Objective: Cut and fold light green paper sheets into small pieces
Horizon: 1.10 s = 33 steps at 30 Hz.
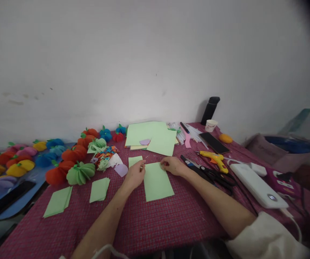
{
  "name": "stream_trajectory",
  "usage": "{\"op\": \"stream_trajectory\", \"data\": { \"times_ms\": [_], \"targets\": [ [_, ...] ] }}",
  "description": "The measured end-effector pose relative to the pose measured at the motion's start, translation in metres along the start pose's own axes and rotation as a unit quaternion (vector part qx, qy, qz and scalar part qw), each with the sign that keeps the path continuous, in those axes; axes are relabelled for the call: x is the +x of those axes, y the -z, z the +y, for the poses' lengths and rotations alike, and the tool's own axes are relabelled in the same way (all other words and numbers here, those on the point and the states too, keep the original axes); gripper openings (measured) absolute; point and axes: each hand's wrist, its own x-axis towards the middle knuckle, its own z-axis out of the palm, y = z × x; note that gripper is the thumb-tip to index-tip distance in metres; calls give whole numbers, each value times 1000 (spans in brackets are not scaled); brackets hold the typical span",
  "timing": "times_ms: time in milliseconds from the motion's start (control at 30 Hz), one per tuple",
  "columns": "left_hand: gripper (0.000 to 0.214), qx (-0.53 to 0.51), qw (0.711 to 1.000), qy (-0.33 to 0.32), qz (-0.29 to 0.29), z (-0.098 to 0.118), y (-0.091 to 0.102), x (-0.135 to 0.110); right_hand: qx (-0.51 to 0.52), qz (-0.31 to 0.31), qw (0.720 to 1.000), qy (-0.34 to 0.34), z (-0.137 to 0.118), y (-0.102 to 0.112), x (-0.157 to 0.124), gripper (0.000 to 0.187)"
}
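A light green paper sheet (157, 182) lies on the red checked tablecloth (155, 223) in front of me. My left hand (134, 175) rests at the sheet's upper left corner, fingers pinched together on its edge. My right hand (172, 166) is curled at the upper right corner, fingertips on the paper. A smaller green piece (134, 160) lies just beyond my left hand, and a lilac paper heart (121, 169) sits to its left.
Larger green sheets (151, 136) lie further back. Two stacks of folded green paper (99, 189) are at the left, beside paper pumpkins (80, 172) in several colours. At the right are black scissors (214, 175), a yellow glue gun (215, 159), a white power bank (257, 185), a phone (214, 142) and a cup (211, 125).
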Motion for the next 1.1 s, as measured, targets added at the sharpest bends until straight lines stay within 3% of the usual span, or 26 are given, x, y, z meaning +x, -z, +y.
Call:
{"op": "stream_trajectory", "data": {
  "times_ms": [233, 467, 567, 667, 933, 1100],
  "targets": [
    [42, 66, 998, -4, 14, 1, 3, -2, -37, 27, 999, -20, -10, 0, -7, 35],
    [59, 154, 984, -76, -49, 13, 1, -11, -57, 22, 997, -54, -15, 1, -4, 19],
    [60, 198, 977, -67, -43, 12, 2, -10, -59, 29, 996, -55, -14, -1, -4, 19],
    [62, 253, 966, -39, -39, 11, 2, -9, -59, 42, 996, -49, -15, -2, -6, 30],
    [45, 303, 952, -2, -32, 11, 2, -12, -66, 29, 996, -53, -15, 0, -5, 22],
    [32, 280, 960, 10, 22, 7, -2, -7, -67, 47, 994, -70, -13, -3, -2, 19]
  ]
}}
